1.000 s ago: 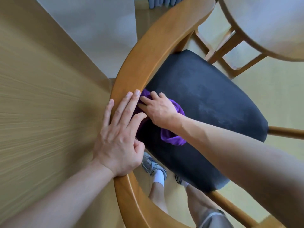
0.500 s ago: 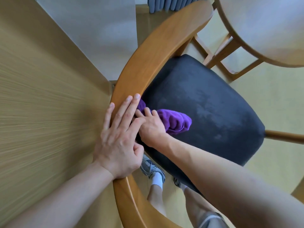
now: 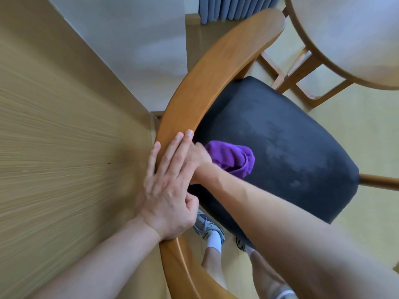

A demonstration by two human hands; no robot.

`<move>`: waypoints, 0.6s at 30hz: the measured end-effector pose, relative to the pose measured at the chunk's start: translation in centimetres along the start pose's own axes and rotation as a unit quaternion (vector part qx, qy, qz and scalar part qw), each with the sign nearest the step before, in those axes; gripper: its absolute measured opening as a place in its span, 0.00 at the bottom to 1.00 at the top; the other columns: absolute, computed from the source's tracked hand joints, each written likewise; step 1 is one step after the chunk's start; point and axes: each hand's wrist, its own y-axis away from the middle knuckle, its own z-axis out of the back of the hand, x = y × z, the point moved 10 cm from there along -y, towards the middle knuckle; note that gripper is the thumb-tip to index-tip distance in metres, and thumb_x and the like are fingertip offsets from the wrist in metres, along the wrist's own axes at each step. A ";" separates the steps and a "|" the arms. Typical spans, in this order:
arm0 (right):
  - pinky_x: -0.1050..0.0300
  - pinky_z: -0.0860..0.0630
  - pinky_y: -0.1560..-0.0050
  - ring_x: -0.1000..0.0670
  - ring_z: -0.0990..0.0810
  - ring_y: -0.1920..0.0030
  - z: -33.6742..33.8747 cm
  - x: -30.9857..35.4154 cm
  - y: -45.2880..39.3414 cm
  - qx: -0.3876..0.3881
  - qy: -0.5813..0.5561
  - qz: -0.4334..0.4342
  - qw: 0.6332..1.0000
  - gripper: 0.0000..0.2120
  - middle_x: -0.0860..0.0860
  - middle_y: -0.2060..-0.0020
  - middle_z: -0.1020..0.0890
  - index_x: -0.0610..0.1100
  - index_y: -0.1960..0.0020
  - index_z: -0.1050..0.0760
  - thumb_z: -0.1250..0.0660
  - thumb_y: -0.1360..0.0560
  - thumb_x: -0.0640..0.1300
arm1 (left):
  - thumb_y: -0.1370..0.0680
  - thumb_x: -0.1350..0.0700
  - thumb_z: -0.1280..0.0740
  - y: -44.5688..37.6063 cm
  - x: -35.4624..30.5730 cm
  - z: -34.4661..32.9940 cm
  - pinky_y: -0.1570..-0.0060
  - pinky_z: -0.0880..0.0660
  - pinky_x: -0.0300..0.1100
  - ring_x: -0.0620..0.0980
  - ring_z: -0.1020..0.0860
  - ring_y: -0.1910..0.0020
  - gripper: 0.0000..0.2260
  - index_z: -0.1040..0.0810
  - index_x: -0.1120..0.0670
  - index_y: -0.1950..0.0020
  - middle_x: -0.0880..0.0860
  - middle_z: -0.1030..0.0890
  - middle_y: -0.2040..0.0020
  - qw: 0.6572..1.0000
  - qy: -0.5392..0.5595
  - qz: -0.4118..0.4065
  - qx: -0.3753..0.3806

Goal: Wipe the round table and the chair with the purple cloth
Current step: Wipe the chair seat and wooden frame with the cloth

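Note:
I look down on a wooden chair with a curved backrest point(image 3: 218, 67) and a dark padded seat point(image 3: 280, 147). My left hand point(image 3: 168, 186) lies flat on the backrest rail, fingers spread and gripping its edge. My right hand point(image 3: 197, 157) reaches under the rail and is partly hidden behind the left fingers. It is shut on the purple cloth point(image 3: 232, 158), which is bunched against the seat's rear edge. The round table point(image 3: 349, 37) shows at the top right, pale top with a wooden rim.
A wood-grain panel point(image 3: 64, 147) fills the left side, close against the chair back. The table's wooden legs point(image 3: 302, 70) stand beyond the seat. My feet in grey shoes point(image 3: 207, 227) show below the seat. Blue curtain point(image 3: 233, 7) hangs at the top.
My right hand has slid with the cloth toward the backrest and tucked in under the left fingers. The cloth now bunches out to the right of the hand. The left hand stayed put.

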 end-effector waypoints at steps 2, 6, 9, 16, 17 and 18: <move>0.50 0.26 0.45 0.44 0.30 0.37 -0.6 0.1 0.9 0.030 -0.012 0.036 0.999 0.21 0.52 0.36 0.25 0.51 0.31 0.27 0.34 0.22 0.54 | 0.34 0.55 0.40 0.1 -0.1 0.2 0.19 0.50 0.62 0.55 0.48 0.16 0.24 0.19 0.55 0.39 0.56 0.45 0.15 1.000 0.003 -0.001 -0.008; 0.52 0.27 0.46 0.46 0.31 0.34 1.7 -2.4 0.3 0.011 0.086 0.096 0.992 0.20 0.55 0.33 0.25 0.53 0.31 0.26 0.32 0.22 0.51 | 0.33 0.55 0.41 0.0 -0.1 0.2 0.19 0.51 0.62 0.55 0.48 0.16 0.23 0.19 0.54 0.40 0.57 0.45 0.15 1.000 0.015 -0.004 -0.002; 0.51 0.30 0.45 0.46 0.30 0.36 5.8 -8.0 -1.6 -0.038 0.127 0.008 0.991 0.15 0.55 0.37 0.23 0.56 0.34 0.24 0.35 0.21 0.48 | 0.33 0.55 0.41 0.0 0.0 0.2 0.18 0.53 0.61 0.55 0.48 0.16 0.25 0.20 0.54 0.38 0.57 0.45 0.15 1.000 0.013 -0.002 0.000; 0.46 0.33 0.45 0.41 0.31 0.37 11.0 -19.6 -3.7 -0.108 0.025 -0.213 0.971 0.17 0.48 0.37 0.24 0.46 0.37 0.24 0.35 0.26 0.38 | 0.33 0.55 0.39 0.1 0.0 -0.1 0.18 0.54 0.59 0.55 0.49 0.15 0.24 0.20 0.53 0.37 0.56 0.46 0.15 1.000 0.005 -0.003 0.001; 0.44 0.32 0.43 0.41 0.31 0.35 11.0 -20.4 -4.0 -0.105 -0.002 -0.241 0.965 0.20 0.47 0.37 0.25 0.45 0.36 0.26 0.33 0.27 0.37 | 0.33 0.55 0.39 0.1 0.0 -0.1 0.18 0.55 0.59 0.54 0.50 0.15 0.24 0.20 0.52 0.37 0.56 0.46 0.15 1.000 0.005 -0.002 0.001; 0.42 0.31 0.41 0.40 0.32 0.35 10.9 -20.7 -4.3 -0.097 -0.017 -0.259 0.961 0.23 0.46 0.36 0.27 0.44 0.34 0.27 0.32 0.29 0.38 | 0.33 0.55 0.38 0.1 0.0 -0.1 0.18 0.55 0.58 0.54 0.50 0.15 0.24 0.20 0.52 0.38 0.56 0.46 0.15 1.000 0.006 -0.001 0.001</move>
